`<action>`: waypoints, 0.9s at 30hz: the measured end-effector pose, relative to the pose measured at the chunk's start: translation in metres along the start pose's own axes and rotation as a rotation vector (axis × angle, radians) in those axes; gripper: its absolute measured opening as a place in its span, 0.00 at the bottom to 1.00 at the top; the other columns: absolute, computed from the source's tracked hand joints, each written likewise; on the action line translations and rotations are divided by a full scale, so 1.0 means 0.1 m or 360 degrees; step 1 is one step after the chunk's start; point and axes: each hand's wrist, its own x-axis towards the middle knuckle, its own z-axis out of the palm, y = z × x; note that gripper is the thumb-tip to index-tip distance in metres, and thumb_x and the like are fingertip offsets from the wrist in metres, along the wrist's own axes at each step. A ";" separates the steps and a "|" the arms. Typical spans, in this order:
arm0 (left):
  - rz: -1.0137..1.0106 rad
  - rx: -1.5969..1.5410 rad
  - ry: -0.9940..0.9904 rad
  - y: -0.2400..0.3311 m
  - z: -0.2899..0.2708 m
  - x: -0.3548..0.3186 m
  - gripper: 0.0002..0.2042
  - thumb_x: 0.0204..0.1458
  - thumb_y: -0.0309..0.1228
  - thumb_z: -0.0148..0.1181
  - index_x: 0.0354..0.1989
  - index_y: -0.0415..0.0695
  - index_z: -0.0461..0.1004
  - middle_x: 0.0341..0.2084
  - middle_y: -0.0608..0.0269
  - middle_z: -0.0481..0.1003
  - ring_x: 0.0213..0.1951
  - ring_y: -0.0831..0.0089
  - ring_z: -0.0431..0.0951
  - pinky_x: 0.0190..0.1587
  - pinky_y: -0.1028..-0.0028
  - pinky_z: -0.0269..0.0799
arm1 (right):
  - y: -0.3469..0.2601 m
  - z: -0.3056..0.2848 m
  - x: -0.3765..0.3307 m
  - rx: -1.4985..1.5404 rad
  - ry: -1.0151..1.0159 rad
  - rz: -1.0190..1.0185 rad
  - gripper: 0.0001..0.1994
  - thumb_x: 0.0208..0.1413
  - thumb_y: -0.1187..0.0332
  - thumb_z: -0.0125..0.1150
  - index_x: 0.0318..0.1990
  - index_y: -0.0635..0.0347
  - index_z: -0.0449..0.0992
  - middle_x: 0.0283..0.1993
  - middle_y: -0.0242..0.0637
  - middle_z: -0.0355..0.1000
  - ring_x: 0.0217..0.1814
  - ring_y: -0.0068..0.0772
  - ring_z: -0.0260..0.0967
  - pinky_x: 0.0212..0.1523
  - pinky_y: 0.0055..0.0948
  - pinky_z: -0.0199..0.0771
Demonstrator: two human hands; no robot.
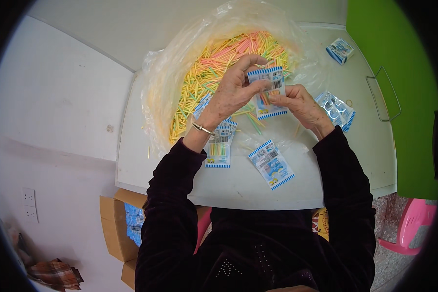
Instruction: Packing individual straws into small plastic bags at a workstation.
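Both hands hold one small clear-and-blue plastic packet (270, 75) upright over the near edge of a pile of thin coloured sticks. My left hand (231, 92) grips its upper left part, thumb across the front. My right hand (301, 106) pinches the right side between thumb and fingers. A few orange and green sticks show through the packet's clear window. The loose yellow, pink and green sticks (214, 65) fill a large open clear plastic bag (155, 97). Below my left wrist lie several overlapping packets (219, 153) with sticks inside. Another packet (271, 165) lies alone nearer me.
Right of my right hand lies a batch of packets (338, 112); a bundled stack (339, 50) sits at the far right corner. The white table (170, 180) meets a wall on the left. Below it stands a cardboard box (117, 228) of blue packets. A pink chair (411, 226) is at right.
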 end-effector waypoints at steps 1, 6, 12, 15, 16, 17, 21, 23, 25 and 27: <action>-0.0014 0.0015 -0.0060 0.00 0.01 0.00 0.19 0.50 0.20 0.58 0.50 0.38 0.63 0.41 0.63 0.70 0.43 0.78 0.72 0.45 0.80 0.71 | 0.00 0.00 0.00 -0.0064 -0.0006 0.0038 0.12 0.54 0.64 0.60 0.41 0.63 0.76 0.38 0.31 0.75 0.40 0.15 0.70 0.45 0.19 0.67; 0.0164 0.0252 -0.0076 -0.09 -0.02 0.01 0.20 0.49 0.20 0.58 0.51 0.38 0.63 0.42 0.64 0.69 0.43 0.78 0.71 0.45 0.80 0.71 | -0.01 0.02 -0.02 -0.0173 -0.0004 0.0071 0.12 0.54 0.64 0.60 0.39 0.64 0.78 0.34 0.30 0.76 0.37 0.14 0.69 0.44 0.17 0.66; -0.0160 0.0165 -0.0213 0.13 -0.26 -0.26 0.18 0.48 0.24 0.60 0.49 0.40 0.66 0.40 0.64 0.70 0.42 0.78 0.71 0.44 0.77 0.70 | -0.25 0.04 -0.18 -0.0508 -0.0147 0.0025 0.11 0.53 0.67 0.59 0.41 0.65 0.76 0.35 0.28 0.73 0.38 0.14 0.67 0.42 0.17 0.66; -0.0412 0.0446 -0.0434 0.16 -0.60 -0.55 0.17 0.47 0.26 0.61 0.46 0.41 0.69 0.38 0.65 0.72 0.41 0.77 0.71 0.43 0.74 0.69 | -0.36 -0.36 -0.40 -0.0963 0.0499 -0.0222 0.09 0.52 0.69 0.60 0.37 0.66 0.74 0.34 0.28 0.71 0.35 0.16 0.65 0.38 0.18 0.64; -0.0407 0.0439 -0.0450 0.10 -0.70 -0.63 0.17 0.47 0.26 0.61 0.46 0.41 0.69 0.38 0.65 0.72 0.41 0.77 0.71 0.43 0.74 0.69 | -0.37 -0.52 -0.49 -0.1135 0.0604 -0.0242 0.09 0.50 0.69 0.60 0.34 0.66 0.74 0.32 0.28 0.71 0.33 0.16 0.64 0.36 0.18 0.64; -0.0531 0.0452 -0.0507 0.03 -0.79 -0.72 0.17 0.47 0.26 0.62 0.46 0.40 0.69 0.40 0.65 0.71 0.43 0.75 0.71 0.46 0.74 0.68 | -0.38 -0.62 -0.59 -0.1142 0.0623 -0.0234 0.09 0.50 0.69 0.60 0.34 0.66 0.74 0.32 0.28 0.71 0.33 0.16 0.64 0.36 0.18 0.64; -0.0555 0.0971 -0.0439 -0.02 -0.76 -0.83 0.17 0.46 0.29 0.63 0.45 0.40 0.71 0.41 0.63 0.72 0.44 0.74 0.71 0.48 0.75 0.66 | -0.17 -0.76 -0.94 -0.1693 0.0979 -0.0157 0.14 0.45 0.64 0.64 0.29 0.66 0.70 0.30 0.34 0.65 0.32 0.28 0.62 0.34 0.25 0.63; -0.0439 0.0972 -0.0421 -0.03 -0.71 -0.77 0.17 0.47 0.33 0.62 0.44 0.41 0.71 0.39 0.62 0.73 0.41 0.71 0.72 0.42 0.74 0.66 | -0.07 -0.71 -0.99 -0.2210 0.0916 -0.0180 0.16 0.43 0.61 0.65 0.31 0.65 0.69 0.34 0.38 0.64 0.39 0.35 0.62 0.38 0.30 0.63; -0.0321 0.0976 -0.0398 0.02 -0.61 -0.68 0.17 0.47 0.37 0.61 0.43 0.42 0.71 0.38 0.61 0.73 0.39 0.68 0.72 0.36 0.74 0.67 | -0.02 -0.68 -0.97 -0.2167 0.0957 -0.0182 0.16 0.43 0.62 0.65 0.32 0.64 0.69 0.36 0.40 0.64 0.42 0.39 0.61 0.41 0.33 0.62; -0.0275 0.0951 -0.0355 0.12 -0.45 -0.55 0.16 0.46 0.32 0.63 0.43 0.41 0.72 0.40 0.63 0.74 0.41 0.73 0.71 0.43 0.76 0.66 | 0.01 -0.72 -0.96 -0.2120 0.0985 -0.0224 0.13 0.45 0.65 0.64 0.31 0.64 0.69 0.35 0.40 0.64 0.40 0.39 0.62 0.38 0.33 0.63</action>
